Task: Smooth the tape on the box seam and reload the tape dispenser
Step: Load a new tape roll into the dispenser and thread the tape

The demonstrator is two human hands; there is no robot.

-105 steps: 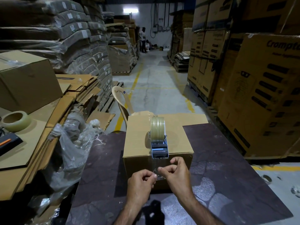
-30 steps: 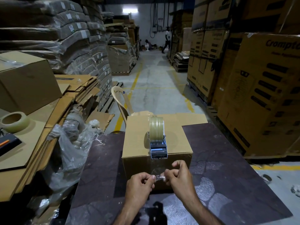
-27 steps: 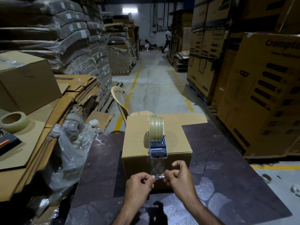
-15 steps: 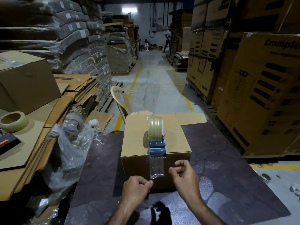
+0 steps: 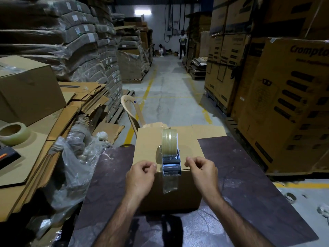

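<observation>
Cardboard box stands at the table's far edge. Bare dark tabletop lies to its right and toward the near edge. Tape dispenser sits upright on the box top at its near edge, with a clear tape tail hanging down the front face (end crinkled). Left hand and right hand flank the dispenser, fingers curled in, nothing visibly held.

A dark, scuffed table carries one cardboard box, set toward its far edge.
</observation>
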